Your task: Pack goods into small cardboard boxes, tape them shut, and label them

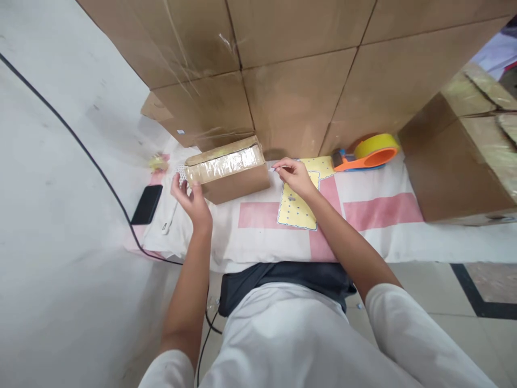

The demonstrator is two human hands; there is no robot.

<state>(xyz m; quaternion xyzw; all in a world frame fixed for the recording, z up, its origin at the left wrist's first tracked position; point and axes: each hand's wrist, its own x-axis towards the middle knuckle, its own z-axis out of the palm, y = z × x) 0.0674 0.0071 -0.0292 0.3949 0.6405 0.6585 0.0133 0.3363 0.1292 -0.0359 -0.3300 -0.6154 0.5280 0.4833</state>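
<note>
Table edge (258, 256) well apart from carton (238, 180) between hands (193, 205) (297, 175)

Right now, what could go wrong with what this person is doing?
The right hand pinches a small pale piece near the taped box, so it could slip and drop. The yellow sheet lies close by the right wrist and might get nudged. The black cable passes close to the phone, so a tug on it could perhaps shift the phone.
</note>
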